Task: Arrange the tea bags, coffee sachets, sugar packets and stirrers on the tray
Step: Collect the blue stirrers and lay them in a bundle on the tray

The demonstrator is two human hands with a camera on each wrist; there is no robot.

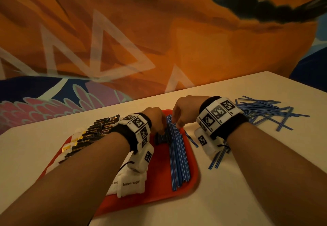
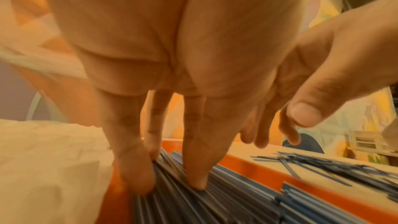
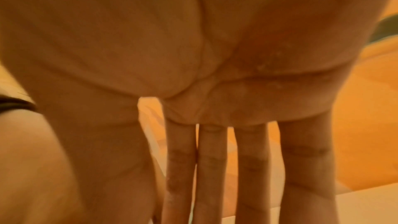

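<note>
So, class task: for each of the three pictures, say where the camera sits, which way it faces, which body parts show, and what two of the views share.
Head: worn on the head, looking forward and down at the red tray and table; both forearms, left hand, right hand.
Left wrist: looks along the left palm to fingers pressing the stirrers on the tray; the right hand too.
Right wrist: looks along the right palm and straight fingers; little else.
Shared: head and left wrist both show the loose stirrers on the table.

Black wristbands (image 1: 228, 125) carry white blocks printed with black square markers (image 1: 218, 112).
</note>
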